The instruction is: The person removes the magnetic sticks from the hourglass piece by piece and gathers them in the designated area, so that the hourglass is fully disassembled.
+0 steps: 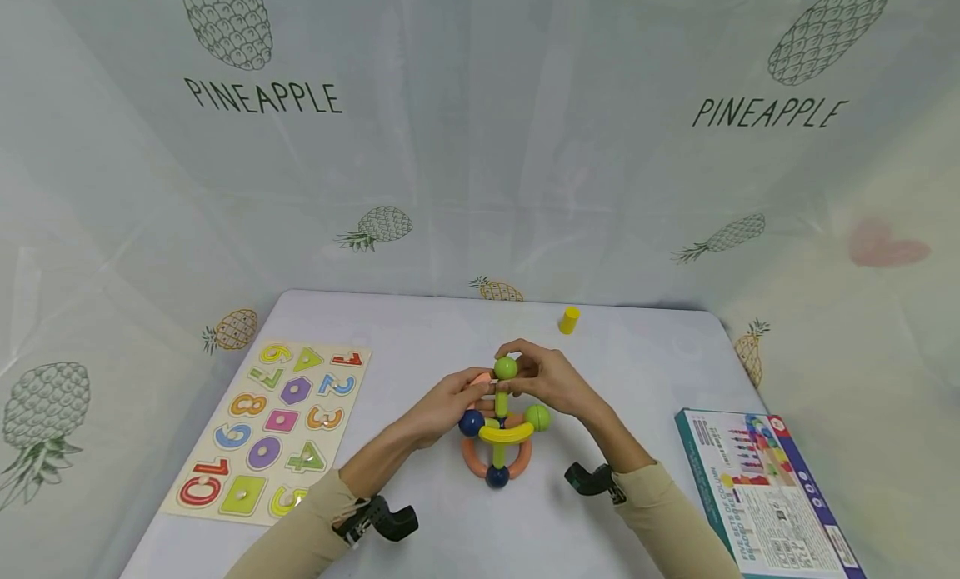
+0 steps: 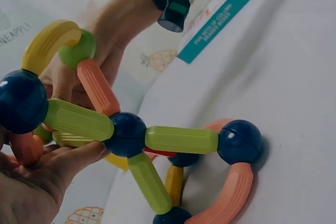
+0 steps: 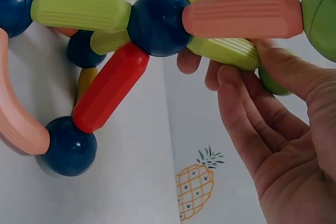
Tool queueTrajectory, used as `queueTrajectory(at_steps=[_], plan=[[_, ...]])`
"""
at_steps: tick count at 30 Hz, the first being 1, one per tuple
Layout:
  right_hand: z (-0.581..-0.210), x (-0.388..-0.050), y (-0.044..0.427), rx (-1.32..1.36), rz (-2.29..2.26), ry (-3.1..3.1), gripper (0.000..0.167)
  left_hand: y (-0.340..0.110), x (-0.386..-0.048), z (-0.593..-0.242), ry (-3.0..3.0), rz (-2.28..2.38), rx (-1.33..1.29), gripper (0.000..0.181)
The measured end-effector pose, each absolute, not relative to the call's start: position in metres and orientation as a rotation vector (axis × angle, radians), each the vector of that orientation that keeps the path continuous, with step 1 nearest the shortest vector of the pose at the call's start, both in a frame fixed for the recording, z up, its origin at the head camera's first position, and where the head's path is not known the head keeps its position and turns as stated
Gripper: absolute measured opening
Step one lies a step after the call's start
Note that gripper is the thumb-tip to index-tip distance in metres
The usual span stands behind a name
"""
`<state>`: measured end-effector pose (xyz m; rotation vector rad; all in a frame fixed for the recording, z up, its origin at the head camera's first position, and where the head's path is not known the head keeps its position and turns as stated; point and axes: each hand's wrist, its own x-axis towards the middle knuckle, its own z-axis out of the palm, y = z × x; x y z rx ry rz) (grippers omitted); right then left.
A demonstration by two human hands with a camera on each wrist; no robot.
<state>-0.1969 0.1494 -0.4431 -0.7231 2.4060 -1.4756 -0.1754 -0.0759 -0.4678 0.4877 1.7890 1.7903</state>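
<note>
A figure of coloured rods and balls stands on the table in the head view, with a curved yellow rod (image 1: 507, 434) across its front and curved pink rods (image 1: 473, 459) low down. My left hand (image 1: 448, 406) grips its upper part from the left. At the top, my right hand (image 1: 549, 381) pinches beside a green ball (image 1: 506, 367). In the right wrist view, the thumb and fingers of my right hand (image 3: 283, 124) hold a green rod (image 3: 227, 52) near a green ball. A dark blue ball (image 2: 125, 134) joins several rods in the left wrist view.
A board with coloured numbers and shapes (image 1: 282, 421) lies on the left of the table. At the right edge rests a printed box (image 1: 772, 487). One short yellow piece (image 1: 569, 320) stands near the back edge.
</note>
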Motion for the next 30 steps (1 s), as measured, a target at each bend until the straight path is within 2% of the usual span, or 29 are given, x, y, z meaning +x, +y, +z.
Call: queueTrajectory(at_steps=[5, 16, 24, 30], plan=[[-0.462, -0.206, 0.154, -0.731, -1.499, 2.397, 0.039, -0.076, -0.176, -0.469, 1.768, 1.805, 0.481, 0.045], [-0.464, -0.207, 0.159, -0.774, -1.538, 2.389, 0.039, -0.076, -0.176, -0.471, 1.752, 1.815, 0.479, 0.047], [-0.464, -0.205, 0.177, -0.603, -1.489, 2.538, 0.046, -0.076, -0.177, -0.472, 1.817, 1.778, 0.454, 0.049], [-0.473, -0.199, 0.203, -0.567, -1.378, 2.589, 0.039, -0.078, -0.178, -0.472, 1.821, 1.765, 0.448, 0.046]])
